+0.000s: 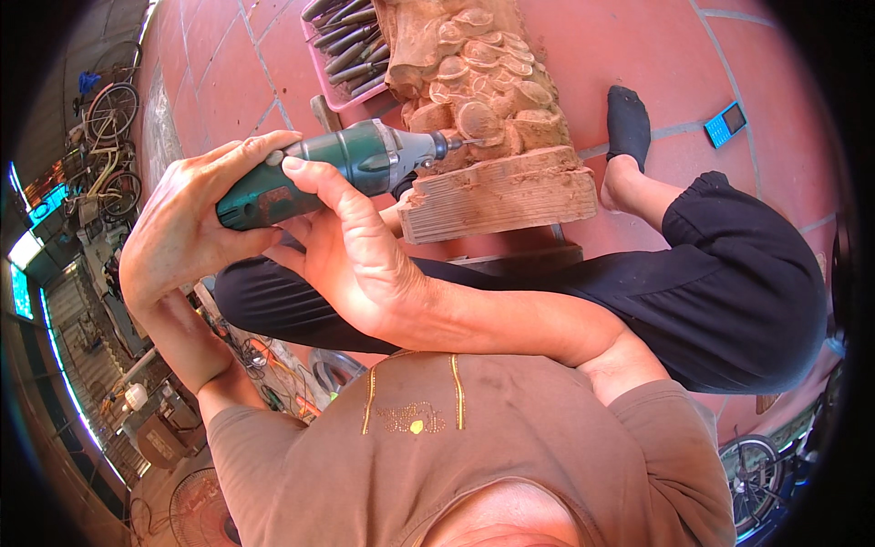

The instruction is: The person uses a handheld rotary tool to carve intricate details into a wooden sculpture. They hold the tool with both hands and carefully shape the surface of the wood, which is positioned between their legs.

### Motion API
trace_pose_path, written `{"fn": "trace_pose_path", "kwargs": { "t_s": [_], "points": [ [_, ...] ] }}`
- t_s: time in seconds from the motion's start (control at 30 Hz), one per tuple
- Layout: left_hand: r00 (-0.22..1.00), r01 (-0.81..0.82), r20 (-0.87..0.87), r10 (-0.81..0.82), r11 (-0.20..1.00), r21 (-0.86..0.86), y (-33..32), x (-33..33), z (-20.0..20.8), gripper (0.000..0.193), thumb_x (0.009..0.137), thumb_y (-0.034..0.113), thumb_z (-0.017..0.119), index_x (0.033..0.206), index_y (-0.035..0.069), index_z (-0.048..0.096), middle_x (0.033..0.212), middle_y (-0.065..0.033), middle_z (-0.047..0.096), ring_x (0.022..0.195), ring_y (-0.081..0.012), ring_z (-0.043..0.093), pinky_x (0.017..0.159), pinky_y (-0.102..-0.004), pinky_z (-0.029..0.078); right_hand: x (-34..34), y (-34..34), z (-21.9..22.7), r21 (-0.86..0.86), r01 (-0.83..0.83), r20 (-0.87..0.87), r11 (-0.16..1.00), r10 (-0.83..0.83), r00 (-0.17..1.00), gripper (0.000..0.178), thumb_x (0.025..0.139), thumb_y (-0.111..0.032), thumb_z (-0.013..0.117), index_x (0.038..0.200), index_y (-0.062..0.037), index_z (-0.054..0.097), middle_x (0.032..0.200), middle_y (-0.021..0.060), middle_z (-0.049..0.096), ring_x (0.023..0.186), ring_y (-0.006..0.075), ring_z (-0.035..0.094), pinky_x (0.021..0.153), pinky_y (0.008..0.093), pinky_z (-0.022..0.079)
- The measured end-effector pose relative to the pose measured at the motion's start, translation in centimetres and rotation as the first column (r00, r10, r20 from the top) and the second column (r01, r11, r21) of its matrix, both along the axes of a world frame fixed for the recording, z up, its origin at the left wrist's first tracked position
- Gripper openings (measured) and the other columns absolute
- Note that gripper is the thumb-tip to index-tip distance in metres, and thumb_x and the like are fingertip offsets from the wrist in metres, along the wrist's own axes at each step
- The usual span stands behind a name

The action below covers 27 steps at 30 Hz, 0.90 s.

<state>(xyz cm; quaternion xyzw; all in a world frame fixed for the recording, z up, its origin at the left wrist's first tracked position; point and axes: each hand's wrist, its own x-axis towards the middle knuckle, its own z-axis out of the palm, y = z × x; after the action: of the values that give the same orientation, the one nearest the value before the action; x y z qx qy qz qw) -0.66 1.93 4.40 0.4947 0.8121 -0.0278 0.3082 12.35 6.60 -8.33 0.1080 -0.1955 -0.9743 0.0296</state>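
A green electric rotary grinder (365,157) with a grey metal nose lies level in front of me, pointing right. My left hand (187,214) is closed around its rear end, fingers over the top. From below, my right hand (351,242) also grips the body, with its thumb laid along the side; its other fingers are partly hidden. The thin bit (472,141) reaches the face of a carved wooden block (497,82); whether it touches cannot be made out. Rounded, overlapping shapes cover the block, and its near end is a plain, rough-grained slab (497,201).
A pink basket (334,96) of dark-handled carving tools (348,41) stands left of the block. My foot in a black sock (627,123) rests right of it, near a blue phone (726,125) on the red tiles. Bicycles (114,114) and a fan (196,510) are at the left.
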Motion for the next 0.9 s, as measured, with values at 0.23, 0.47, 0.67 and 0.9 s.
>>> {"fn": "trace_pose_path", "kwargs": {
  "t_s": [0.23, 0.47, 0.67, 0.9],
  "points": [
    [1.0, 0.014, -0.019, -0.014, 1.0, 0.003, -0.4, -0.2, 0.0, 0.077, 0.06, 0.006, 0.077, 0.136, 0.005, 0.06, 0.107, -0.0181, 0.071, 0.094, -0.0371, 0.071, 0.084, -0.0403, 0.054, -0.3, -0.5, -0.1, -0.014, 0.005, -0.019, 1.0, -0.006, 1.0, 0.038, 0.09, -0.037, 0.073, 0.118, -0.0172, 0.056, 0.113, -0.0016, 0.06, 0.113, 0.011, 0.054, 0.102, 0.0374, 0.041],
    [0.999, -0.005, -0.036, 0.005, 1.0, -0.003, -0.7, -0.3, 0.2, 0.076, 0.061, 0.007, 0.077, 0.135, 0.007, 0.061, 0.106, -0.0167, 0.072, 0.094, -0.0366, 0.071, 0.084, -0.0401, 0.055, -0.5, -0.7, 0.0, -0.025, -0.013, -0.023, 1.0, 0.012, 1.0, 0.039, 0.09, -0.038, 0.074, 0.118, -0.0174, 0.056, 0.114, -0.0016, 0.06, 0.113, 0.0112, 0.054, 0.101, 0.0363, 0.041],
    [0.999, -0.023, -0.047, 0.022, 0.999, -0.024, -0.5, -0.2, 0.6, 0.077, 0.06, 0.007, 0.076, 0.135, 0.007, 0.061, 0.107, -0.0163, 0.071, 0.096, -0.0363, 0.07, 0.085, -0.0406, 0.054, -0.8, -0.6, 0.0, -0.034, -0.008, -0.058, 0.999, 0.006, 0.998, 0.037, 0.09, -0.036, 0.074, 0.117, -0.0172, 0.058, 0.112, -0.0017, 0.062, 0.112, 0.0112, 0.055, 0.1, 0.0356, 0.042],
    [0.997, -0.002, -0.079, 0.001, 1.0, -0.014, -0.2, 0.2, 1.2, 0.077, 0.059, 0.009, 0.077, 0.135, 0.007, 0.061, 0.108, -0.0165, 0.07, 0.098, -0.037, 0.069, 0.087, -0.0416, 0.054, -0.4, -0.3, 0.6, -0.048, -0.009, -0.059, 0.999, 0.006, 0.998, 0.035, 0.091, -0.035, 0.073, 0.117, -0.0175, 0.058, 0.112, -0.0025, 0.062, 0.112, 0.0105, 0.056, 0.101, 0.0363, 0.041]
  ]
}}
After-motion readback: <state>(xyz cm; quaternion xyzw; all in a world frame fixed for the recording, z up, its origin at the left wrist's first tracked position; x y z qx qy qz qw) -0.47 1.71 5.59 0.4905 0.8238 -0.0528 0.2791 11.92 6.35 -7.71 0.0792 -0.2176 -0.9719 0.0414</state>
